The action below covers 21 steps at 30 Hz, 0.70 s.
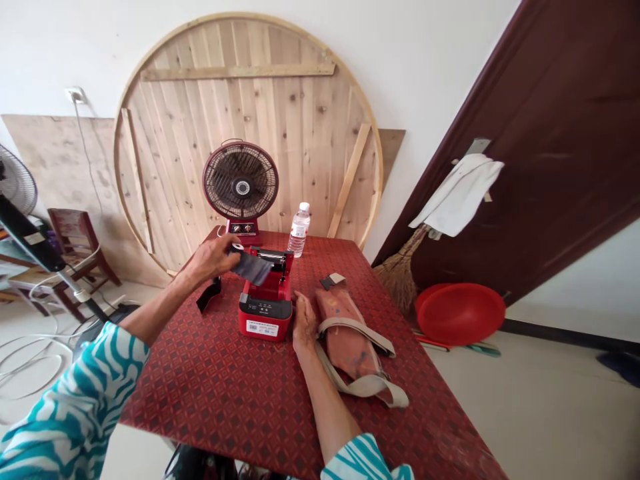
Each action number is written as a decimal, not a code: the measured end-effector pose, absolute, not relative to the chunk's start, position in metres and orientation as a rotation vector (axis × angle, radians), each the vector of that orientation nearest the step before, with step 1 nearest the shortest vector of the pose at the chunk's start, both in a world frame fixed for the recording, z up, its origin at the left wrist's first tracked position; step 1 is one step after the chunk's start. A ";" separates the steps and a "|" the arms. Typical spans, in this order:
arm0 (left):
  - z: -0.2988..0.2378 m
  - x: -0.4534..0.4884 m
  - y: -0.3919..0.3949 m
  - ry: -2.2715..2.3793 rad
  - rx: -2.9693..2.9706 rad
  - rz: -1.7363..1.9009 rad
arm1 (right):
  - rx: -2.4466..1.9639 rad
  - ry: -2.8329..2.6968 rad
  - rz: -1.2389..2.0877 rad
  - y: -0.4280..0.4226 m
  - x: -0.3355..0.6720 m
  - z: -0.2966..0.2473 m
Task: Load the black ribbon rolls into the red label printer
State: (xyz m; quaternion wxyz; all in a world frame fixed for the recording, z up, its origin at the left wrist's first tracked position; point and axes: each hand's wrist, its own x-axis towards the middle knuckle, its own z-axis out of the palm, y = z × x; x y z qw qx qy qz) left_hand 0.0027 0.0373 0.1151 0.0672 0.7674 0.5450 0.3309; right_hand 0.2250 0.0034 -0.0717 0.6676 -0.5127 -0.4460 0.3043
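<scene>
A small red printer (266, 308) with its lid open stands in the middle of the red patterned table (240, 393). Over its open top my left hand (214, 257) pinches a dark grey cloth (251, 268) that drapes into the paper bay. My right hand (304, 323) lies flat on the table, fingers stretched out, touching the printer's right side. A worn reddish pouch (349, 331) with a beige strap lies just right of that hand. A black strap-like piece (209, 294) lies left of the printer.
A red desk fan (241, 186) and a water bottle (299, 230) stand at the table's far edge, before a round wooden board (300, 120). A dark door (550, 147), broom (400, 270) and red basin (461, 312) are on the right; chair (75, 243) and cables on the left.
</scene>
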 end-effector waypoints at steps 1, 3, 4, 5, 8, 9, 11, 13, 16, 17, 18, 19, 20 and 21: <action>0.114 -0.010 0.047 1.698 2.217 1.065 | -1.165 -1.005 0.690 0.002 0.225 -0.070; 0.106 -0.028 0.069 1.748 2.051 1.096 | -1.183 -1.003 0.698 0.000 0.225 -0.066; 0.099 -0.034 0.081 1.779 1.998 1.097 | -1.197 -1.002 0.699 0.000 0.225 -0.064; 0.091 -0.038 0.092 1.805 1.968 1.078 | -1.212 -1.003 0.700 -0.001 0.225 -0.063; 0.062 -0.035 0.120 1.840 1.992 0.897 | -1.248 -1.007 0.709 -0.003 0.226 -0.060; 0.054 -0.031 0.127 1.853 2.014 0.804 | -1.250 -1.009 0.715 -0.004 0.227 -0.060; 0.039 -0.023 0.138 1.872 2.041 0.661 | -1.255 -1.014 0.724 -0.004 0.228 -0.060; 0.028 -0.017 0.146 1.881 2.044 0.583 | -1.272 -1.015 0.729 -0.004 0.228 -0.060; 0.017 -0.014 0.153 1.878 2.043 0.526 | -1.296 -1.021 0.736 -0.004 0.229 -0.060; 0.015 -0.014 0.154 1.873 2.045 0.519 | -1.298 -1.026 0.737 -0.004 0.229 -0.059; 0.013 -0.015 0.155 1.864 2.047 0.521 | -1.297 -1.031 0.736 -0.004 0.229 -0.059; 0.012 -0.015 0.155 1.852 2.048 0.530 | -1.295 -1.034 0.733 -0.005 0.229 -0.059; 0.010 -0.015 0.155 1.836 2.047 0.545 | -1.291 -1.037 0.729 -0.005 0.229 -0.059; 0.009 -0.015 0.154 1.816 2.043 0.563 | -1.287 -1.040 0.726 -0.005 0.229 -0.059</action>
